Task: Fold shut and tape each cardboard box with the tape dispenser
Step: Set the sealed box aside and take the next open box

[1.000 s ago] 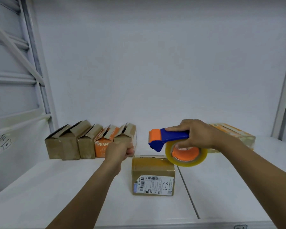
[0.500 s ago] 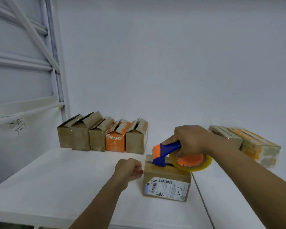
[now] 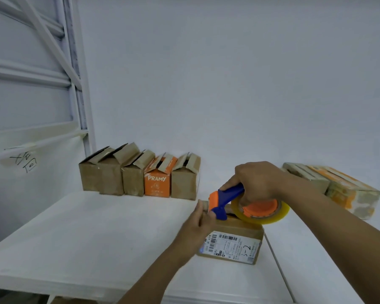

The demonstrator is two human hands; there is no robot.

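Note:
A small brown cardboard box (image 3: 233,244) with a white shipping label marked "3-2" lies on the white table, its flaps folded down. My right hand (image 3: 257,181) grips the blue and orange tape dispenser (image 3: 246,205), whose nose rests on the box's top at its left end. The clear tape roll hangs over the box's right side. My left hand (image 3: 198,222) presses against the box's left end, fingers at the top edge right beside the dispenser's nose.
A row of several open-flapped boxes (image 3: 138,176), one orange and marked PRAMY, stands at the back left against the wall. Taped boxes (image 3: 347,189) lie at the back right. A white rack frame (image 3: 75,84) rises on the left. The table's front edge (image 3: 53,284) is near.
The dispenser came down from the air onto the box's top. My left hand moved right from a loose fist beside the box to the box's left end.

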